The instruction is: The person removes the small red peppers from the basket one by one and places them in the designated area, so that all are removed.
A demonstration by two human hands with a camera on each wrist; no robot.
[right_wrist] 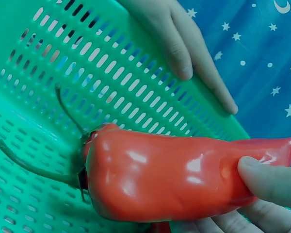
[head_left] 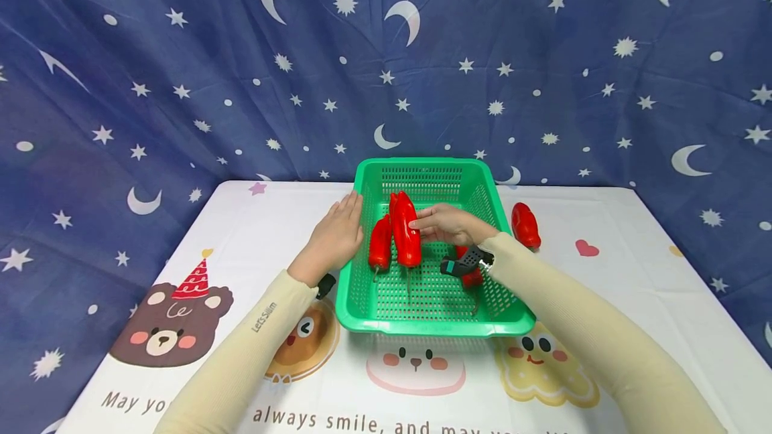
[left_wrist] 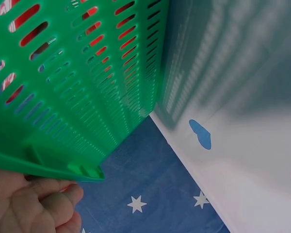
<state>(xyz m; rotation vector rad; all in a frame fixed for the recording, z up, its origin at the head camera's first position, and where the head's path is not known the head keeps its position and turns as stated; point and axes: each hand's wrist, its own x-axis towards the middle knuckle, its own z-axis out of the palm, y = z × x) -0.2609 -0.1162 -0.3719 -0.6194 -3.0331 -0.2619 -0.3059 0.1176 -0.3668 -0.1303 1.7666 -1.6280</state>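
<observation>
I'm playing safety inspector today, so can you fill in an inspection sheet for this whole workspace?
Surface: white cloth printed with cartoon faces and words.
Job's things: green basket with red peppers inside, one at the left, another partly hidden under the right wrist; one more pepper lies outside, right of the basket.
Clutter: nothing seen.
Left hand: holds the basket's left rim.
Right hand: holds a long red pepper over the basket.
Cables: nothing seen.
Surroundings: blue backdrop with white moons and stars.
</observation>
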